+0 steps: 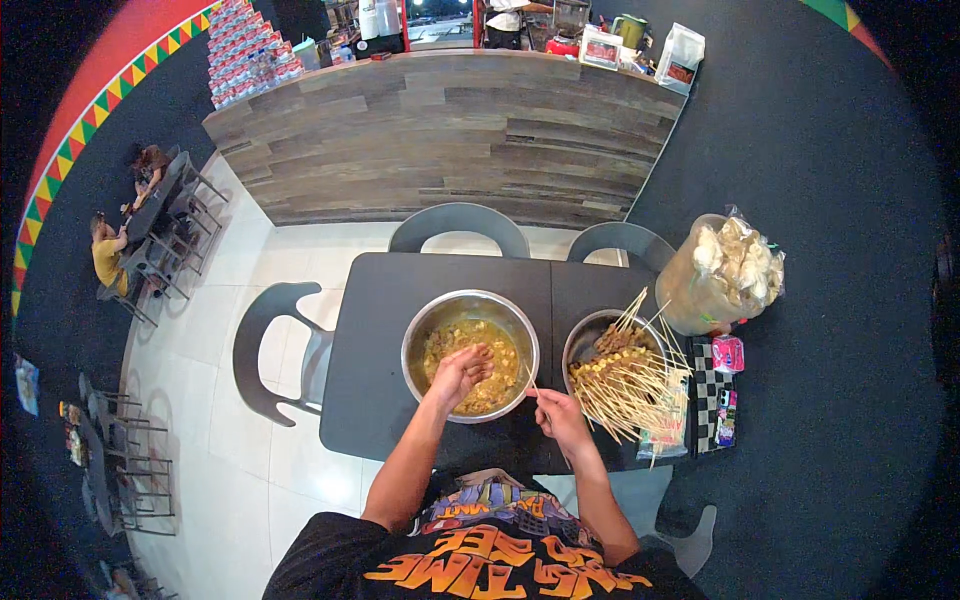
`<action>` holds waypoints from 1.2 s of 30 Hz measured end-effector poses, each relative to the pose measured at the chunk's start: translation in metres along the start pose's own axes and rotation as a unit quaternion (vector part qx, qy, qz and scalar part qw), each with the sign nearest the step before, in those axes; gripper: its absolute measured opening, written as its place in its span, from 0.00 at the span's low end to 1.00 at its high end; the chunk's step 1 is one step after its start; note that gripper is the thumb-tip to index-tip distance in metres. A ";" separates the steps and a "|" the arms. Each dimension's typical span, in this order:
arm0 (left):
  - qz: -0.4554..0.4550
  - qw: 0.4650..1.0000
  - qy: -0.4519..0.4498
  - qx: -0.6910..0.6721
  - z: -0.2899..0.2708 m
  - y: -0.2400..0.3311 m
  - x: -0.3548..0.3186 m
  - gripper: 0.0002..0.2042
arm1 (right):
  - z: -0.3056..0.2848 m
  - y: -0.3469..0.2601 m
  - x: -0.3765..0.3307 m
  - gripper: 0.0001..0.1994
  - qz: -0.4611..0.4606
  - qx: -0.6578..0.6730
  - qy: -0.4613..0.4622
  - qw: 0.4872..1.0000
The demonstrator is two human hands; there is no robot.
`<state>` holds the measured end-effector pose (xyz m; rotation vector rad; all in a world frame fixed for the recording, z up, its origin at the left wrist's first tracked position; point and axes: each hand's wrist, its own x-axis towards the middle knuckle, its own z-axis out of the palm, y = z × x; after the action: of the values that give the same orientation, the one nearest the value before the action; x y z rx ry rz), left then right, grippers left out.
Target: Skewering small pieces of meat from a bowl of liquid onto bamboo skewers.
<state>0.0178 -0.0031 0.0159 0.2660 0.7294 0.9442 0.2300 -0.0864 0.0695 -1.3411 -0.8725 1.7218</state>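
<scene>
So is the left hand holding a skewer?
No, the left hand reaches into the metal bowl of marinated meat; the right hand holds the skewer.

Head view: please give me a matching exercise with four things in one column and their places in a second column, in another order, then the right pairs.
Things:
1. left hand
2. right hand
3. skewers
4. cracker bag

Places:
A. at the table's far right corner
B. piled in and over the right bowl
C. in the left bowl, on the yellow meat
D. between the two bowls, holding a thin stick

Pairs: 1-C, 2-D, 3-B, 4-A
</scene>
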 end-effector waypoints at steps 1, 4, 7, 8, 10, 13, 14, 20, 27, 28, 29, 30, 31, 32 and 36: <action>0.036 0.999 0.010 0.034 0.004 -0.004 0.001 0.16 | 0.000 0.000 0.002 0.13 0.010 0.001 -0.009 1.000; 0.080 0.995 0.021 0.063 0.018 -0.007 -0.003 0.16 | 0.018 -0.018 -0.003 0.13 -0.017 -0.090 0.000 0.996; 0.069 0.996 0.001 0.058 0.021 -0.011 -0.003 0.14 | 0.024 -0.008 0.007 0.12 -0.051 -0.125 0.017 0.991; 0.051 0.997 -0.014 0.055 0.023 -0.011 -0.004 0.13 | 0.025 -0.003 0.011 0.12 -0.091 -0.137 0.021 0.986; 0.044 0.998 -0.017 0.046 0.030 -0.013 -0.006 0.13 | 0.022 0.005 0.015 0.12 -0.095 -0.138 0.030 0.986; 0.032 0.999 -0.031 0.029 0.025 -0.014 -0.007 0.13 | 0.025 0.007 0.016 0.11 -0.078 -0.131 0.019 0.988; 0.023 0.998 -0.047 0.024 0.026 -0.013 -0.006 0.13 | 0.026 0.007 0.016 0.11 -0.083 -0.138 0.025 0.987; 0.031 0.998 -0.052 0.027 0.032 -0.008 -0.013 0.13 | 0.029 0.004 0.011 0.11 -0.079 -0.108 0.026 0.991; -0.005 0.998 -0.065 0.002 0.032 0.004 -0.017 0.13 | 0.033 0.012 0.004 0.10 -0.083 -0.121 0.023 0.989; -0.001 0.999 -0.045 0.010 0.035 0.003 -0.018 0.12 | 0.033 0.012 0.004 0.10 -0.083 -0.121 0.023 0.989; 0.004 1.000 -0.024 0.019 0.038 0.003 -0.020 0.12 | 0.034 0.012 0.003 0.10 -0.085 -0.121 0.021 0.989; 0.004 1.000 -0.023 0.019 0.039 0.003 -0.021 0.12 | 0.035 0.012 0.002 0.10 -0.088 -0.122 0.019 0.989; 0.015 1.000 -0.001 0.012 0.040 0.002 -0.022 0.11 | 0.036 0.013 0.002 0.10 -0.087 -0.122 0.018 0.989; 0.026 0.999 0.021 0.006 0.040 0.002 -0.022 0.10 | 0.037 0.015 0.002 0.10 -0.091 -0.123 0.016 0.988; 0.024 0.999 0.036 -0.005 0.038 0.002 -0.022 0.10 | 0.040 0.020 0.004 0.10 -0.095 -0.134 0.020 0.986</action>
<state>0.0340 -0.0164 0.0544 0.2420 0.7876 1.0062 0.1868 -0.0944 0.0584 -1.4089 -1.2026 1.4640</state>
